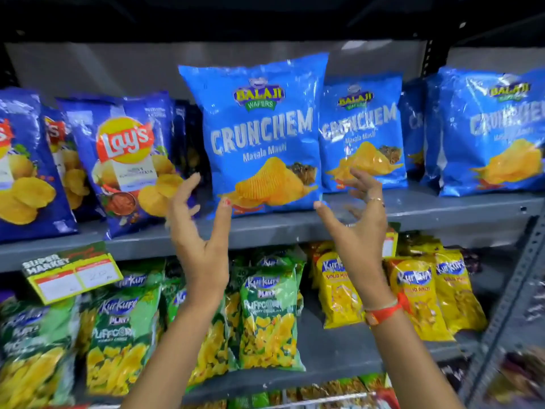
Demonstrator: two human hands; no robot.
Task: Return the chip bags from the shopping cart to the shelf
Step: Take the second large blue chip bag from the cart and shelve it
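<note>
A light blue Balaji Crunchem chip bag [259,134] stands upright on the grey upper shelf [413,206], at its front edge. My left hand [200,228] is just below and left of the bag, fingers spread, thumb tip at the bag's lower left corner. My right hand [358,219] is below and right of it, fingers spread, thumb tip near the lower right corner. Neither hand grips the bag. More Crunchem bags [362,131] stand to its right. The shopping cart is out of view.
Dark blue Lay's bags [124,160] fill the upper shelf's left part. A price tag [70,271] hangs from the shelf edge at left. Green Kurkure Puffcorn bags [265,317] and yellow Kurkure bags [413,293] stand on the lower shelf. A perforated metal upright [507,305] runs at right.
</note>
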